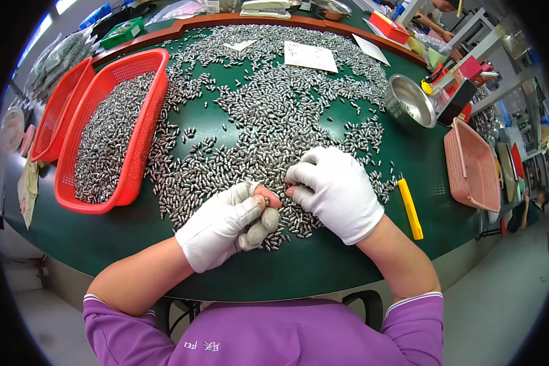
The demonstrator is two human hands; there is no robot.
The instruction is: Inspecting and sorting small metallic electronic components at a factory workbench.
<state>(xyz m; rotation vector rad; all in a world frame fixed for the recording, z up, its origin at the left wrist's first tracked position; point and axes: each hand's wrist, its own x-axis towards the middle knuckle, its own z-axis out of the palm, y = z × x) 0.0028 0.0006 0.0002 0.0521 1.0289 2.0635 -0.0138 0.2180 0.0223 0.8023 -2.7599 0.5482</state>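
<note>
Premises: a small-parts sorting workshop. A green-topped desk (226, 131) is strewn with hundreds of small metal pieces (274, 116); a red mesh basket (141, 131) holds more in bulk. A steel bowl (410, 101), a pink basket (473, 166), paper slips (310, 56) and cluttered shelving (500, 67) beside it confirm production work.

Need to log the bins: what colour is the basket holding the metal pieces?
Red basket, head view.

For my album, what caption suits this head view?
Gloved left hand and right hand sort metal pieces beside red basket.
</note>
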